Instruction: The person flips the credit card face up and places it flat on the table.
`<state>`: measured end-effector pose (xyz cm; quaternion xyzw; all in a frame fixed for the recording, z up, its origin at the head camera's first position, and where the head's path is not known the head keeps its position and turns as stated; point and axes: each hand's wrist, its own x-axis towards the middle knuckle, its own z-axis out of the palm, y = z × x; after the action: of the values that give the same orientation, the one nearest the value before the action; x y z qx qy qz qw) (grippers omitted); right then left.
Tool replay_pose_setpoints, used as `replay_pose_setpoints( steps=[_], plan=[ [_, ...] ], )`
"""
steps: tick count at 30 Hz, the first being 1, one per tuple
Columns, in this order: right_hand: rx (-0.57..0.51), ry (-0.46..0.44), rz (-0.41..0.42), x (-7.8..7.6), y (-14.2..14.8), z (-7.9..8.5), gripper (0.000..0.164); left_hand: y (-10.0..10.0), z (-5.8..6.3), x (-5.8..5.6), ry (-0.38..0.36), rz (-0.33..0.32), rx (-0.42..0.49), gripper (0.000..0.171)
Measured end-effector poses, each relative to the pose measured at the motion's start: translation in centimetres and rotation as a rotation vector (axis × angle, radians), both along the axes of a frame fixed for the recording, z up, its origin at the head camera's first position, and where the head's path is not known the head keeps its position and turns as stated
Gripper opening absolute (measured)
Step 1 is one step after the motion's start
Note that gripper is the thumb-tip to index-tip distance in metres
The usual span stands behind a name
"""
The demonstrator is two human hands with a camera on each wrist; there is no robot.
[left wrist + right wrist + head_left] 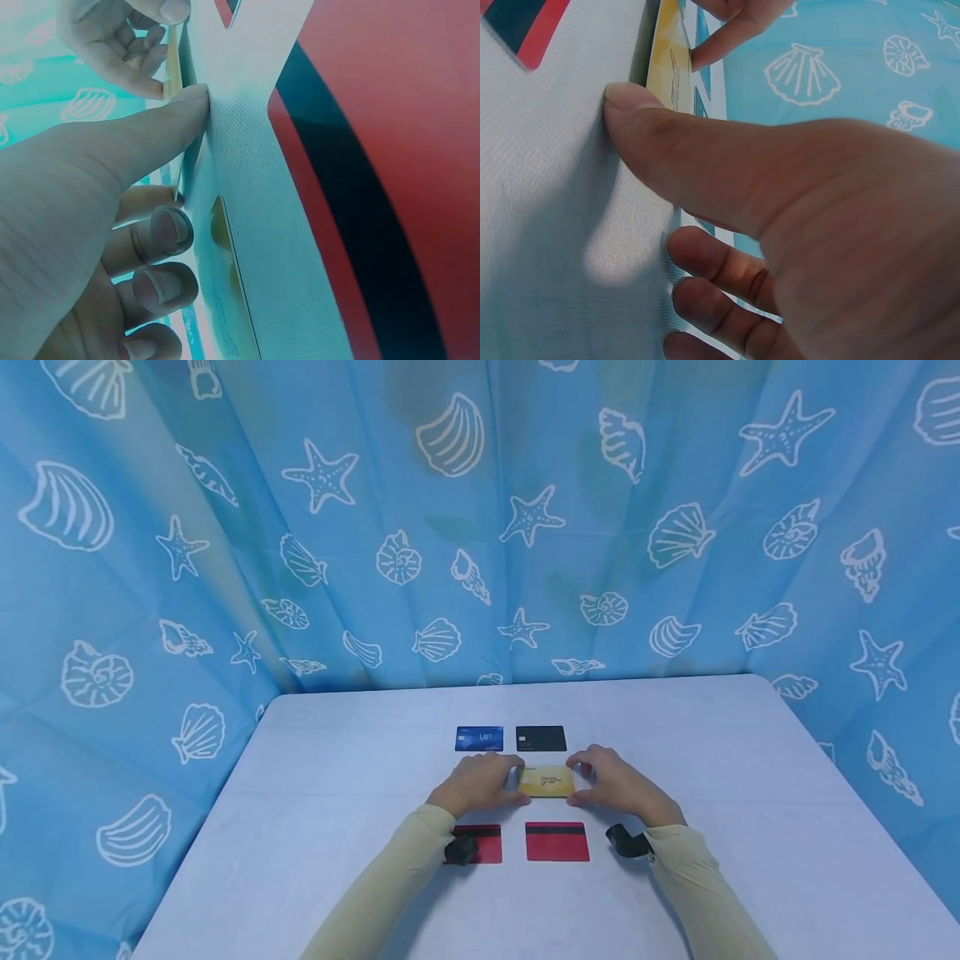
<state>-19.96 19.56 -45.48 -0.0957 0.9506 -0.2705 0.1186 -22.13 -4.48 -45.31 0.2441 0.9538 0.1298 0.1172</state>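
A gold card (pixel 547 781) is held by its two short ends between my hands, near the middle of the white table. My left hand (pixel 483 779) pinches the left end with thumb and index finger. At the right end, the thumb and index finger of my right hand (pixel 618 785) pinch it the same way. The other fingers of both hands are bent loosely. In the left wrist view another yellowish card (pixel 234 281) lies on the cloth beside the left fingers; the left hand hides it from the head view.
Behind the hands lie a blue VIP card (pixel 480 738) and a black card (pixel 542 738). In front are two red cards with black stripes, the left one (pixel 491 835) partly covered by the wrist camera (pixel 461 850), the right one (pixel 557 847) in full view. A blue shell-patterned curtain (pixel 465 527) hangs behind.
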Motion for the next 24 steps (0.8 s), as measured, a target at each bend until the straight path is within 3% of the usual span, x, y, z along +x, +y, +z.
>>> replay_pose_setpoints(
  steps=[24],
  plan=[
    [0.005, -0.009, -0.019, 0.01, 0.11, -0.18, 0.062, -0.02, -0.30, -0.02, -0.011, 0.003, 0.011, 0.060]
  ],
)
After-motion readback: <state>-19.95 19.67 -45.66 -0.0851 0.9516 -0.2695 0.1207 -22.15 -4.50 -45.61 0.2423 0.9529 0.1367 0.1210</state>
